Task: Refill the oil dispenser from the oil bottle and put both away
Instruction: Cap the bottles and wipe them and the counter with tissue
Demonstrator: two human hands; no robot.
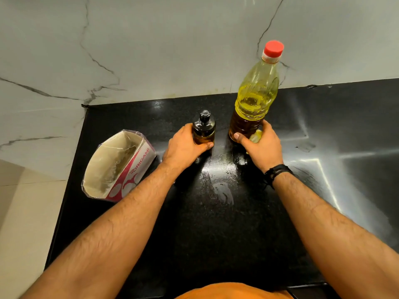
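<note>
Black counter (237, 234) fills most of the view, pale veined wall behind it.

Oil bottle (254, 91) is the biggest thing on it, standing at about 1 o'clock from counter centre, close to the wall. Long axis upright; red cap (273, 48) screwed on, pointing straight up (the lean looks like lens effect). Oil fills most of the body. Right hand (261, 145) is wrapped round its base, fingers curled shut on it, w/ a yellowish bit, maybe a cloth, tucked under the palm; can't tell what it is. Low grip prob. steadies the bottle where it stands.

Opened carton (117, 167) lies at 9 o'clock, well apart, mouth up, seemingly empty.

Oil dispenser (204, 128), small dark glass, sits at 12 o'clock just left of the bottle, not touching it. Upright too, black lid on, spout up. Left hand (185, 145) closed round its lower half, thumb across the front.

Both capped and side by side, so I'd say either about to open for the pour or ready to be put away; can't tell which.
</note>
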